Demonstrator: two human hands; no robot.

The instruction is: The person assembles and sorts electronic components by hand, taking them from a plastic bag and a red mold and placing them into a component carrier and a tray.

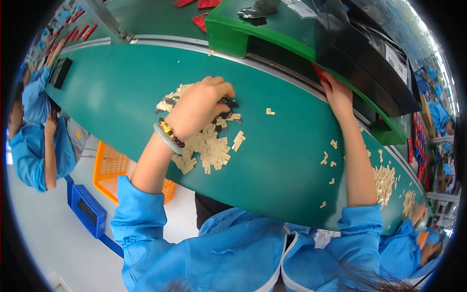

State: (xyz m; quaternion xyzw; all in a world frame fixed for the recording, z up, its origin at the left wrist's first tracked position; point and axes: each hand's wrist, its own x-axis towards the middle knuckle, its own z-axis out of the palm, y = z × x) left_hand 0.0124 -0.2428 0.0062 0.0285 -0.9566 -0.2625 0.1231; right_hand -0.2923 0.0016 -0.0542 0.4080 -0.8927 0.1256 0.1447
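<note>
My left hand [202, 102] is curled down over a pile of small flat beige pieces [209, 148], many L-shaped or stepped. Small black pieces [232, 103] show between its thumb and forefinger; the other fingertips are hidden. At the far right, my right hand [338, 95] reaches to the opening beneath a green-edged shelf [272, 35]. Its fingers are closed at the edge of a flat red packet [319, 73], mostly hidden under the shelf. A single beige piece [270, 111] lies apart between my hands.
The green table [272, 165] carries another beige heap [384, 182] beyond my right forearm, with loose pieces nearby. Black trays [369, 63] stand on the shelf. An orange basket [108, 168] is below the table's left edge. Other people in blue sit at both ends.
</note>
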